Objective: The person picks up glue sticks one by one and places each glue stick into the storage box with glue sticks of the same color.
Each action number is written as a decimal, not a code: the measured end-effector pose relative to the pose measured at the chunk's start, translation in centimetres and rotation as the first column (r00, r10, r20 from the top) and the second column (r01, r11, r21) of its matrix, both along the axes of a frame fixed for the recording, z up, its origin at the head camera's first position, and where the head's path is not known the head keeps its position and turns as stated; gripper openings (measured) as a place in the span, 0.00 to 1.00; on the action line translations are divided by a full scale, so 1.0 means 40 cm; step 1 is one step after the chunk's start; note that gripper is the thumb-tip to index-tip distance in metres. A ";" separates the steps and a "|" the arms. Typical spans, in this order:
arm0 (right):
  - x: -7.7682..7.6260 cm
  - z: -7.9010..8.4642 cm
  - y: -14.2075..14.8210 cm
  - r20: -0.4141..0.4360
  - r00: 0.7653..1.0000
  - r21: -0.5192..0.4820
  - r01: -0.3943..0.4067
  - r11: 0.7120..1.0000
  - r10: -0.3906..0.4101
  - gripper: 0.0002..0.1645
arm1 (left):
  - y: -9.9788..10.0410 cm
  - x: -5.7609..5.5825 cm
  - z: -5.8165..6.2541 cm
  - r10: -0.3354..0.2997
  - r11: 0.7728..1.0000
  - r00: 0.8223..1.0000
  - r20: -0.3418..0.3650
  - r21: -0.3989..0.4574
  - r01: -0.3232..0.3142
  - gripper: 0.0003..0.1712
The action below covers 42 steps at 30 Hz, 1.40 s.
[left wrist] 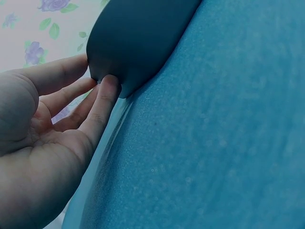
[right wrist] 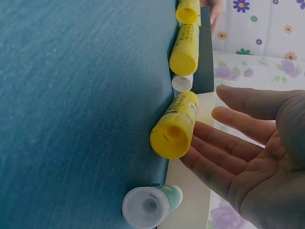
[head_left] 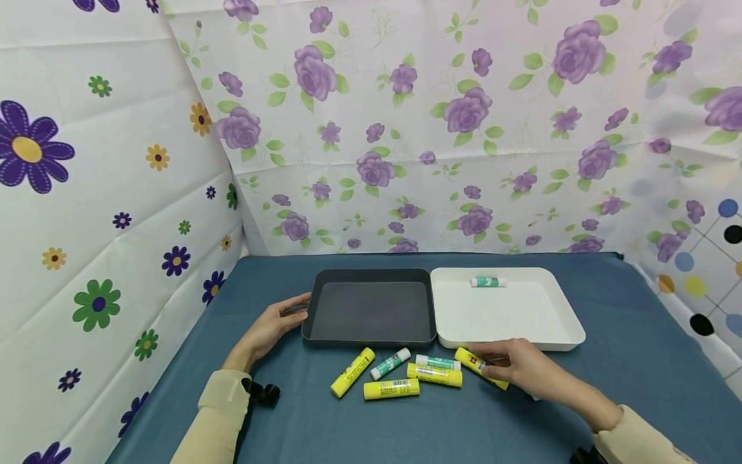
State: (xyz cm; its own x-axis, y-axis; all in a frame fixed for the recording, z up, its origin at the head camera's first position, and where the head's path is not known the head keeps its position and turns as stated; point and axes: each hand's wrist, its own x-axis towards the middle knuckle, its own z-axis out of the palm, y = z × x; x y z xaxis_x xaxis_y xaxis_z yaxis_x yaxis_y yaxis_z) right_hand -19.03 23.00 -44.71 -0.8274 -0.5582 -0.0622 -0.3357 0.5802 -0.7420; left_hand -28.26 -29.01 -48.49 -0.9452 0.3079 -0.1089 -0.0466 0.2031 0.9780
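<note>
My left hand (head_left: pixel 272 332) touches the left side of the dark grey tray (head_left: pixel 310 322) with extended fingers; in the left wrist view, fingertips (left wrist: pixel 110 81) rest at the tray's corner. Over the table's right half, my right hand (head_left: pixel 530 367) reaches to a yellow glue stick (head_left: pixel 472 361) in front of the white tray (head_left: pixel 570 335). In the right wrist view its fingers are spread beside that yellow glue stick (right wrist: pixel 174 131), the thumb standing away from it. A green-and-white glue stick (right wrist: pixel 150 205) lies nearer that wrist, mostly hidden under the hand in the head view.
Left of the right hand lie yellow glue sticks (head_left: pixel 391 388) and green-and-white glue sticks (head_left: pixel 390 363), in front of the trays. Another green-and-white glue stick (head_left: pixel 489 281) lies inside the white tray. Flowered cloth (head_left: pixel 371 129) hangs behind the blue-covered table (head_left: pixel 324 425).
</note>
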 end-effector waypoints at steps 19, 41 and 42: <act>0.006 -0.023 -0.025 -0.155 0.987 0.175 0.064 0.983 -0.037 0.25 | 0.001 0.000 -0.001 0.001 1.000 1.000 0.003 -0.001 -0.001 0.35; 0.013 -0.028 -0.043 -0.271 0.962 0.252 0.099 0.963 -0.028 0.26 | 0.001 0.000 -0.002 0.008 1.000 1.000 0.001 -0.001 -0.008 0.35; 0.013 -0.028 -0.043 -0.272 0.962 0.251 0.100 0.963 -0.029 0.26 | 0.001 0.000 -0.002 0.007 1.000 1.000 0.000 -0.001 -0.007 0.35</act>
